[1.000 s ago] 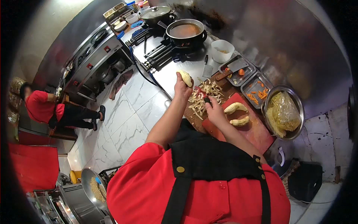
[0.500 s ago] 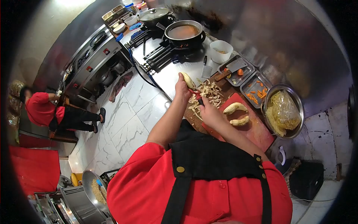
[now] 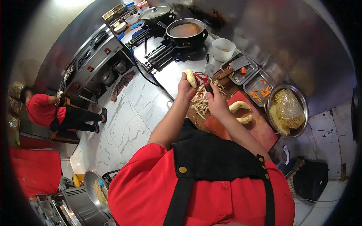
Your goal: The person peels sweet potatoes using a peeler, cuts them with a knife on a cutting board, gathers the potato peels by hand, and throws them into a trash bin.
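Note:
My left hand [image 3: 186, 90] is closed round a pale yellow, curved piece of produce [image 3: 190, 78] that looks like a banana; its exact kind I cannot tell. My right hand [image 3: 218, 102] grips the black handle of a peeler [image 3: 205, 80] with a red Y-shaped head. The peeler's head is just right of the piece, apart from it or barely touching. Below both hands, pale peel strips [image 3: 201, 105] lie heaped on a brown wooden board [image 3: 194, 116]. Two similar curved pieces [image 3: 240, 106] rest on a red cutting board [image 3: 260, 130] beside my right forearm.
A cleaver [image 3: 235, 64] lies across one metal tray; another tray [image 3: 260, 90] holds carrot strips. A steel bowl [image 3: 304, 122] of yellow noodles stands at right. Beyond are a white tub [image 3: 223, 51] and a pan of liquid [image 3: 185, 31]. A co-worker [image 3: 41, 109] stands at left.
The peeler has lifted off the pale piece and moved slightly up and right with my right hand. My left hand has tilted the piece more upright.

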Tool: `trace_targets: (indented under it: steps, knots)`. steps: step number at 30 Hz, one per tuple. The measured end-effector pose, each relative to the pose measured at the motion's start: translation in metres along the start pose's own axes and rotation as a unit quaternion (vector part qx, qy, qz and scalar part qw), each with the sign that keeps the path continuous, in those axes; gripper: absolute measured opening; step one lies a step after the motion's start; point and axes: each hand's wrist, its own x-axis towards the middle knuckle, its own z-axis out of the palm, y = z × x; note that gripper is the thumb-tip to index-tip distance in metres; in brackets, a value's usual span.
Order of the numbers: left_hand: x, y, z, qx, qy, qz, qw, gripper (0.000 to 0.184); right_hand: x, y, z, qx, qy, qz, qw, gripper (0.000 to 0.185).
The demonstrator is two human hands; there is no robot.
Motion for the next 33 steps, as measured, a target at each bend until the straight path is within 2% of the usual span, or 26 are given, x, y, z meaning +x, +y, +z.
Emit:
trace_targets:
  steps: [2, 4, 6, 9, 11, 12, 15, 17, 19, 20, 22, 24, 26, 28, 30, 32, 33]
  knots:
    - [0.005, -0.004, -0.002, -0.002, -0.028, 0.000, 1.000, 0.042, 0.000, 0.007, 0.004, -0.030, -0.001, -0.037, 0.999, 0.044]
    - [-0.001, -0.005, 0.010, 0.090, 0.039, 0.070, 0.993, 0.042, -0.012, 0.010, 0.010, -0.066, -0.072, -0.001, 0.995, 0.046]
    - [0.001, 0.004, 0.005, 0.112, 0.066, 0.086, 0.988, 0.044, -0.021, 0.014, 0.015, -0.047, -0.084, 0.019, 0.995, 0.045]
    - [0.022, 0.006, -0.023, 0.015, 0.017, 0.072, 0.997, 0.045, -0.028, 0.028, 0.024, -0.011, -0.108, 0.066, 0.992, 0.045]
    - [0.015, 0.007, -0.020, -0.004, 0.033, 0.058, 0.998, 0.045, -0.027, 0.045, 0.030, 0.133, -0.105, 0.068, 0.983, 0.044]
    - [0.015, 0.006, -0.016, -0.023, 0.045, 0.044, 0.998, 0.044, -0.026, 0.041, 0.028, 0.132, -0.103, 0.067, 0.984, 0.044]
    - [0.014, 0.007, -0.017, -0.025, 0.027, 0.037, 0.999, 0.041, -0.024, 0.021, 0.014, 0.105, -0.086, 0.087, 0.987, 0.040]
    - [0.008, 0.002, -0.006, -0.024, 0.041, 0.059, 0.997, 0.040, -0.014, 0.014, 0.008, 0.034, -0.024, 0.018, 0.999, 0.044]
    - [0.005, 0.000, -0.002, -0.021, 0.055, 0.079, 0.995, 0.039, -0.006, 0.000, 0.001, -0.002, 0.004, -0.012, 1.000, 0.044]
    - [0.006, 0.000, -0.005, 0.003, 0.020, 0.069, 0.997, 0.038, -0.003, -0.004, -0.001, -0.039, 0.032, -0.042, 0.998, 0.045]
    - [0.005, -0.002, -0.001, 0.028, -0.016, 0.059, 0.998, 0.037, -0.004, 0.001, 0.002, -0.075, 0.000, -0.057, 0.996, 0.047]
    - [0.005, -0.003, 0.005, 0.047, 0.016, 0.092, 0.995, 0.040, -0.015, 0.005, 0.009, -0.122, -0.045, -0.030, 0.991, 0.045]
    - [0.004, 0.000, 0.004, 0.064, 0.027, 0.100, 0.993, 0.044, -0.020, 0.018, 0.015, -0.099, -0.043, -0.053, 0.993, 0.045]
    - [0.004, -0.001, 0.003, 0.038, 0.108, 0.123, 0.986, 0.046, -0.027, 0.014, 0.011, -0.057, -0.080, 0.014, 0.995, 0.044]
    - [0.014, 0.001, -0.011, 0.023, 0.103, 0.109, 0.988, 0.045, -0.026, 0.028, 0.017, -0.003, -0.064, 0.011, 0.998, 0.043]
    - [0.019, 0.003, -0.015, -0.069, 0.060, 0.054, 0.994, 0.044, -0.025, 0.028, 0.013, 0.057, -0.090, 0.095, 0.990, 0.042]
    - [0.018, 0.005, -0.015, -0.069, 0.059, 0.053, 0.994, 0.044, -0.023, 0.030, 0.013, 0.056, -0.088, 0.095, 0.990, 0.042]
